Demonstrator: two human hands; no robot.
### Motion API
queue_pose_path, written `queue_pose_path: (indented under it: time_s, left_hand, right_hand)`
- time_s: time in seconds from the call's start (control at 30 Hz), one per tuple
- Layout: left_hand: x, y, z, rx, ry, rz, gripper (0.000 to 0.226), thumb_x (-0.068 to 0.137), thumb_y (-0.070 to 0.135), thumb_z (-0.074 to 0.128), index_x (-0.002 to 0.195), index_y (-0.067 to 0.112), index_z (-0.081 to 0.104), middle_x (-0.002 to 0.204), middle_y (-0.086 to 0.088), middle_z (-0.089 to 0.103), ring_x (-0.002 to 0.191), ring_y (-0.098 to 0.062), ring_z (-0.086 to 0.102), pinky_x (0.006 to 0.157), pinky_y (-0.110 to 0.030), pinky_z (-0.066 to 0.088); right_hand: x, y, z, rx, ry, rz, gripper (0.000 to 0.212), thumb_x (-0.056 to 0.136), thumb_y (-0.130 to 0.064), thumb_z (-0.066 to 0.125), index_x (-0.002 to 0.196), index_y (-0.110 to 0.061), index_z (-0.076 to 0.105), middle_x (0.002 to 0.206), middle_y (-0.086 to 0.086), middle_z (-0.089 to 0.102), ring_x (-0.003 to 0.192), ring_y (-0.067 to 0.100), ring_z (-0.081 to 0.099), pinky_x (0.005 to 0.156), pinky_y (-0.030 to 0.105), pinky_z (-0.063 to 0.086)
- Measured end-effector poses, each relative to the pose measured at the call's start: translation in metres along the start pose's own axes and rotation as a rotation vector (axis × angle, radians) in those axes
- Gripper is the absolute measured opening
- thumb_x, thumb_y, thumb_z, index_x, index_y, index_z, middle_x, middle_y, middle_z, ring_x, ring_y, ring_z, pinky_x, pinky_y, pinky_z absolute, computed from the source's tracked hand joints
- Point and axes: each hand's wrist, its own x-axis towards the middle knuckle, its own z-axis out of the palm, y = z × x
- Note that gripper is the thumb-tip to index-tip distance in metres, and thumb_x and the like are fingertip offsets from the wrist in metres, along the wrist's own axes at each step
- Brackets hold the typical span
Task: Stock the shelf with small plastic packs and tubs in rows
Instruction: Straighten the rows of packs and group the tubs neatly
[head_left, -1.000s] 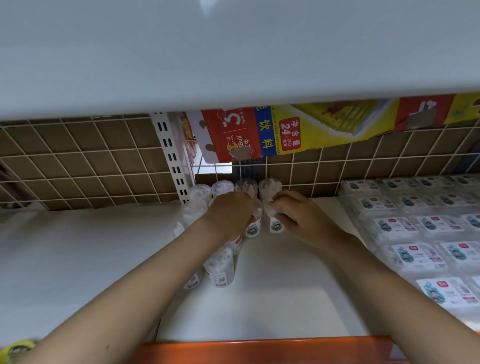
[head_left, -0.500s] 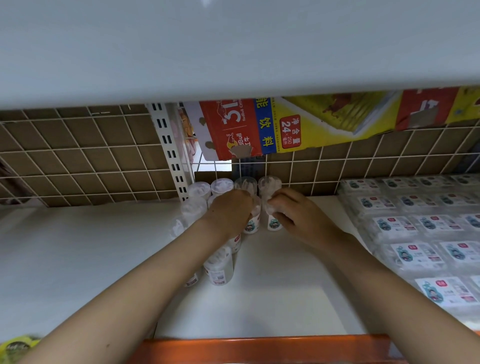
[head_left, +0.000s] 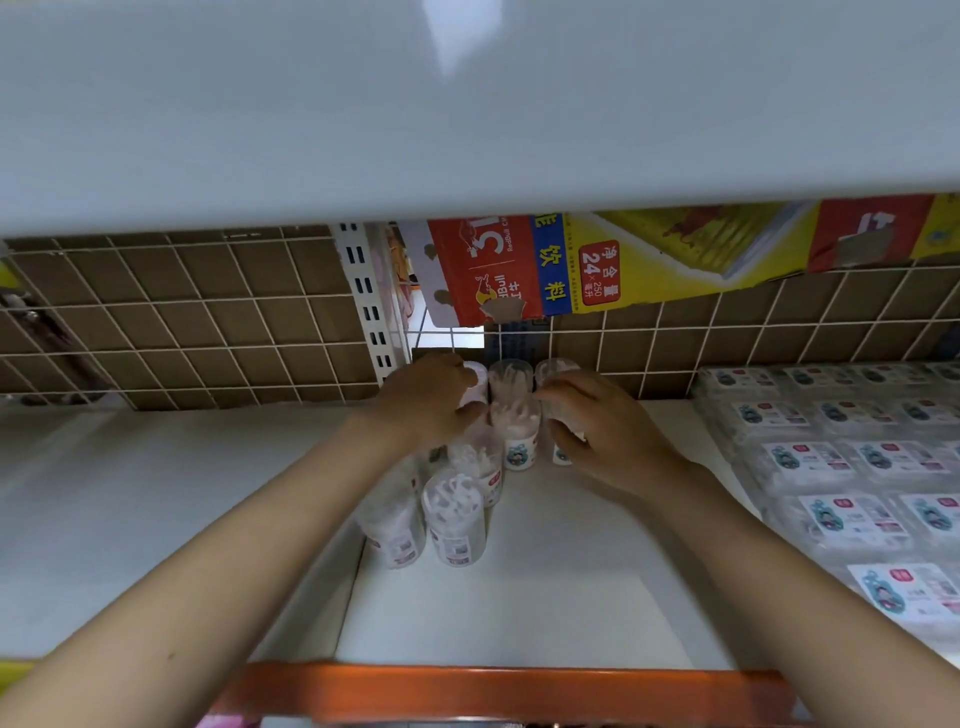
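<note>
Both hands (head_left: 431, 400) seemingly on tubs (head_left: 514, 415)

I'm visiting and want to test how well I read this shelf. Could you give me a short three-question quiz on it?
1. True or false: the flat plastic packs lie to the right of the tubs.
2. What does the right hand touch? A) a clear tub B) the orange rail C) the wire grid
3. Fill in: the printed carton sits behind the wire ____.

Key: 1 true; 2 A; 3 grid.

For reference, the left hand is on the tubs at the back, and a front tub stands apart from both hands.
</note>
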Motion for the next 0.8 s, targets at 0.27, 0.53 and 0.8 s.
queue_pose_path:
  time_s: [0.27, 0.53, 0.8]
  left_hand:
    - [-0.021, -0.047, -0.014, 0.044, -0.044, -0.059, 0.039, 0.097, 0.029, 0.049, 0.134, 0.019, 0.049, 0.135, -0.005, 0.051, 0.122, -0.023, 0.047, 0.1, -0.032, 0.037]
    - [-0.032, -0.08, 0.0, 0.045, -0.056, 0.048, 0.037, 0.097, 0.031, 0.046, 0.13, 0.016, 0.053, 0.126, -0.006, 0.057, 0.116, -0.023, 0.052, 0.096, -0.034, 0.043]
    - [-0.035, -0.084, 0.017, 0.048, -0.05, 0.171, 0.042, 0.101, 0.035, 0.033, 0.106, 0.011, 0.066, 0.102, -0.006, 0.065, 0.094, -0.019, 0.061, 0.091, -0.038, 0.048]
  right_hand:
    - [0.042, -0.031, 0.002, 0.018, -0.055, -0.099, 0.018, 0.085, -0.013, 0.057, 0.099, -0.009, 0.067, 0.101, 0.007, 0.065, 0.091, 0.022, 0.061, 0.076, 0.034, 0.051]
    - [0.073, -0.062, 0.018, 0.001, -0.201, -0.03, 0.023, 0.09, -0.007, 0.053, 0.105, -0.008, 0.069, 0.111, 0.009, 0.066, 0.099, 0.026, 0.063, 0.086, 0.042, 0.051]
    - [0.066, -0.081, 0.027, -0.001, -0.394, 0.253, 0.034, 0.092, -0.01, 0.044, 0.122, -0.014, 0.06, 0.124, 0.008, 0.058, 0.112, 0.025, 0.054, 0.09, 0.042, 0.046]
